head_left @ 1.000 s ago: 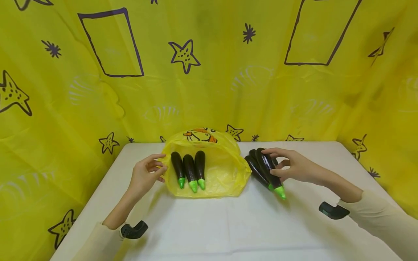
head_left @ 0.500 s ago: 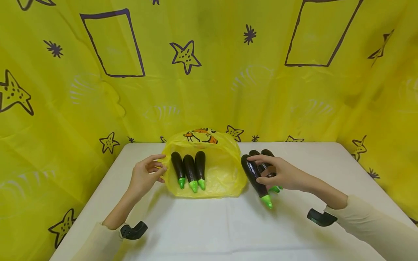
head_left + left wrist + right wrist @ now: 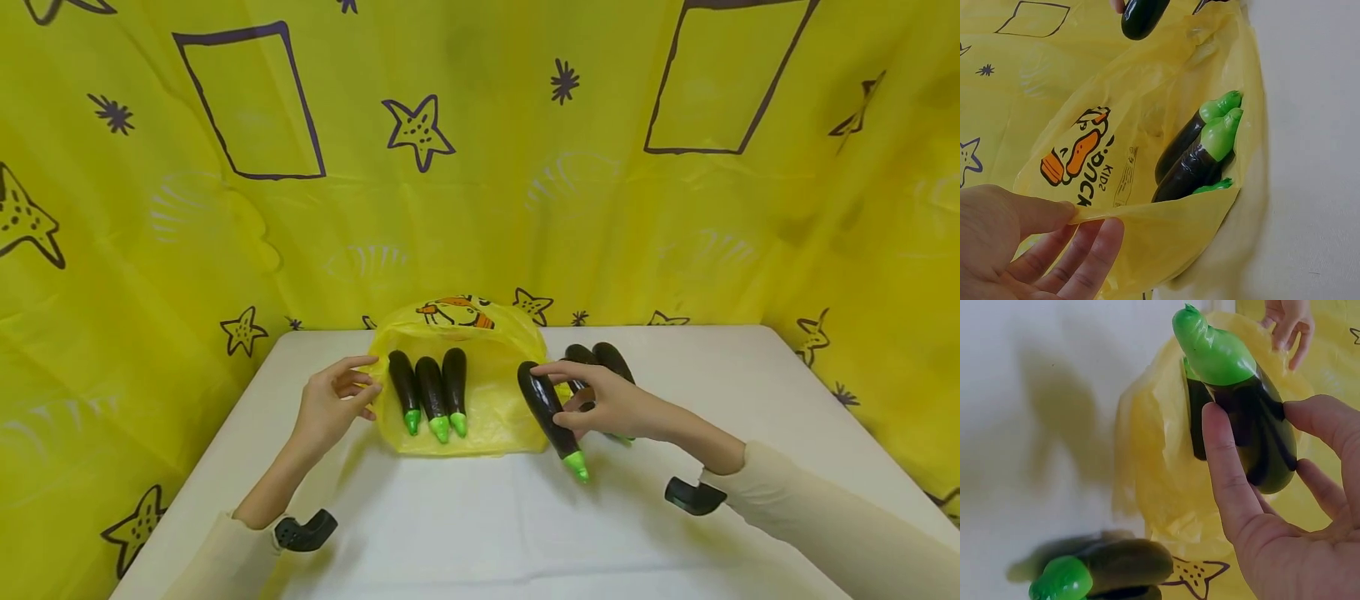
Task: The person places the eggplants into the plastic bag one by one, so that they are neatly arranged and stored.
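A yellow plastic bag (image 3: 495,417) lies on its side on the table with its mouth spread toward me. Inside it, on the left, rest three dark eggplants (image 3: 431,392) with bright green stem ends. My left hand (image 3: 333,404) pinches the left edge of the bag's mouth between thumb and fingers, as the left wrist view shows. At the right side of the mouth, my right hand (image 3: 611,400) holds another eggplant (image 3: 546,408) by its middle, green end toward me; it overlaps the bag's right edge in the head view.
Behind my right hand, more eggplants (image 3: 615,362) lie on the white table (image 3: 465,525), partly hidden by the hand. A yellow curtain (image 3: 480,208) printed with stars and frames surrounds the table at the back and sides.
My right hand has lifted one eggplant off the pile on the right and moved it left to the bag's mouth. The left hand stays at the bag's edge.
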`<state>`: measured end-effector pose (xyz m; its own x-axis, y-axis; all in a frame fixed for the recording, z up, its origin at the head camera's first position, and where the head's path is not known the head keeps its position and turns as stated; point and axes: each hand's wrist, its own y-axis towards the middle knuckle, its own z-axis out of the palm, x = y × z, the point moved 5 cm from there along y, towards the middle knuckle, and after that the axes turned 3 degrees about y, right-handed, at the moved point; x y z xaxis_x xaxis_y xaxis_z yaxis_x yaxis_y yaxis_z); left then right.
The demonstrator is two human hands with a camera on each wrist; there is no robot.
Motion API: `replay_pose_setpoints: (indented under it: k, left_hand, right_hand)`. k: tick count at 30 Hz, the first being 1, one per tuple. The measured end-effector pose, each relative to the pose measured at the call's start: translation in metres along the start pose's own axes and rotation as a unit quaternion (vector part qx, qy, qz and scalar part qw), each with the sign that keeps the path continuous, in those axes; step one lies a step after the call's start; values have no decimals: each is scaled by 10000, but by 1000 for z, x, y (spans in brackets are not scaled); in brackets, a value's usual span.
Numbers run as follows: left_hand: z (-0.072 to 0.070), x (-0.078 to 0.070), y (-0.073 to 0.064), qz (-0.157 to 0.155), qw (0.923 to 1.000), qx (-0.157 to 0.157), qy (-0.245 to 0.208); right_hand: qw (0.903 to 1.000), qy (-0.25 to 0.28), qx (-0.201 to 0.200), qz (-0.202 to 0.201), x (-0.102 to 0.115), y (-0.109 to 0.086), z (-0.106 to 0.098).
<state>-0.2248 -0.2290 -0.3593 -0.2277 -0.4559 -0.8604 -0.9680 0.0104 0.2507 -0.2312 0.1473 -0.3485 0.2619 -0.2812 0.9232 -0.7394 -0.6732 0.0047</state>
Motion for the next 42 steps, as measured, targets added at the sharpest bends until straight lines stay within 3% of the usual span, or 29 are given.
replay_pose_setpoints:
  k: [7, 12, 28, 42]
  left_hand:
    - [-1, 0, -2, -49, 10000, -28, -50]
    - [-2, -2, -1, 11, 10000, -81, -32]
    - [-1, -2, 2, 16, 10000, -5, -59]
    - [0, -3, 2, -23, 10000, 30, -30]
  right_hand:
    - [9999, -22, 96, -122, 2, 20, 14]
    - [9999, 94, 37, 3, 1, 30, 20]
    - [9985, 528, -3, 173, -8, 49, 35]
    - [9986, 204, -410, 256, -12, 65, 38]
